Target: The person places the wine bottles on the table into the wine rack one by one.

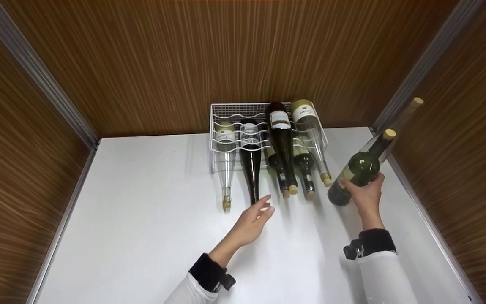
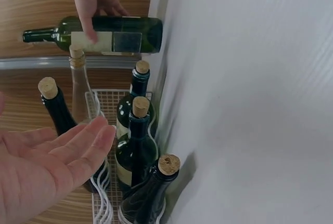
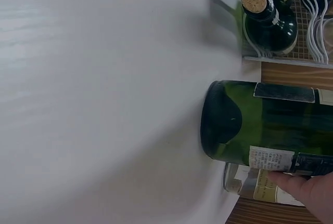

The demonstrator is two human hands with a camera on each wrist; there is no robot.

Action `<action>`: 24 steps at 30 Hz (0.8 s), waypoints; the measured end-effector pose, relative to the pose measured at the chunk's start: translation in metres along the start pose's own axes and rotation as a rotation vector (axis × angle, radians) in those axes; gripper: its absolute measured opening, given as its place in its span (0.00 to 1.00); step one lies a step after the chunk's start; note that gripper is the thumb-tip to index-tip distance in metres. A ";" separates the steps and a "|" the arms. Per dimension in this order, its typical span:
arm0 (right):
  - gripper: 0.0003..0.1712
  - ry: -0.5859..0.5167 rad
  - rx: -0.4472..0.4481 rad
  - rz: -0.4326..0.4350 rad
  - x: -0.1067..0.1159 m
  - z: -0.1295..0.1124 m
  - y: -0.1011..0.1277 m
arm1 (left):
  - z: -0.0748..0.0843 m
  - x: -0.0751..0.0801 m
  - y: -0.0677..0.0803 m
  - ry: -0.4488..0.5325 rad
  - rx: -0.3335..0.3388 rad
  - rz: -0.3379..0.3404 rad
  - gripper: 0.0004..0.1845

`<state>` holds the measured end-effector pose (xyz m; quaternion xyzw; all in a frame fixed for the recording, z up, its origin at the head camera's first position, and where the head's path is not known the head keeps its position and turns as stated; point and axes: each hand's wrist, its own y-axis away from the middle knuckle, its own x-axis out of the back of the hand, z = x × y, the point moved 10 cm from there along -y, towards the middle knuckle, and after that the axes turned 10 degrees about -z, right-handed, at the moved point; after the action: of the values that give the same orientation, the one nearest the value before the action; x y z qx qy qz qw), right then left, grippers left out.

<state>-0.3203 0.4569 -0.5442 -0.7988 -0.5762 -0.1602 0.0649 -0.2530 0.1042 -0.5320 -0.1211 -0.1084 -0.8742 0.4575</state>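
Observation:
My right hand (image 1: 367, 196) grips a green wine bottle (image 1: 363, 166) by its body, with the corked neck up and leaning right. In the right wrist view the bottle's base (image 3: 221, 122) faces the white surface; I cannot tell whether they touch. My left hand (image 1: 249, 223), fingers extended and holding nothing, is by the neck of a dark bottle (image 1: 251, 169) in the white wire wine rack (image 1: 212, 139). It hides that neck's end in the head view. In the left wrist view its palm (image 2: 36, 177) lies in front of the racked bottles, including a corked dark neck (image 2: 61, 115).
On the rack's left lies a clear bottle (image 1: 226, 160). A dark bottle (image 1: 283, 143) and another clear bottle (image 1: 310, 131) lie higher on the right, above two green ones. Behind the gripped bottle stands a clear corked bottle (image 1: 405, 114). Wood-patterned walls (image 1: 162, 63) enclose the white tabletop (image 1: 141, 211).

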 end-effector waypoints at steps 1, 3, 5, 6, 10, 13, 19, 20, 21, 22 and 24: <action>0.61 0.007 0.006 0.002 0.000 -0.001 0.002 | 0.003 0.000 0.000 0.005 -0.007 -0.002 0.31; 0.62 0.028 0.023 0.009 -0.001 -0.002 0.006 | 0.009 -0.001 0.001 0.009 -0.023 -0.005 0.30; 0.62 0.049 0.045 0.016 -0.001 -0.003 0.011 | 0.015 -0.001 0.002 0.015 -0.043 -0.009 0.30; 0.61 0.055 0.056 0.018 -0.002 -0.003 0.013 | 0.018 -0.001 0.002 0.015 -0.052 -0.011 0.30; 0.61 0.076 0.087 0.027 -0.005 -0.003 0.022 | 0.028 -0.001 0.003 0.022 -0.080 -0.028 0.29; 0.62 0.079 0.104 0.036 -0.008 -0.004 0.031 | 0.032 -0.002 0.002 0.027 -0.091 -0.042 0.29; 0.60 0.092 0.123 0.046 -0.014 -0.005 0.050 | 0.045 0.000 0.001 0.018 -0.103 -0.045 0.28; 0.60 0.095 0.129 0.048 -0.016 -0.005 0.054 | 0.048 0.000 0.000 0.026 -0.105 -0.047 0.28; 0.60 0.099 0.136 0.051 -0.017 -0.006 0.057 | 0.051 0.000 -0.001 0.038 -0.111 -0.053 0.28; 0.59 0.101 0.145 0.057 -0.018 -0.006 0.061 | 0.054 0.000 -0.002 0.060 -0.116 -0.059 0.28; 0.58 0.101 0.161 0.064 -0.020 -0.007 0.067 | 0.060 -0.002 -0.004 0.119 -0.126 -0.077 0.27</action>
<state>-0.2637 0.4150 -0.5390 -0.7997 -0.5576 -0.1513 0.1632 -0.2487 0.1258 -0.4755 -0.0933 -0.0306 -0.9019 0.4206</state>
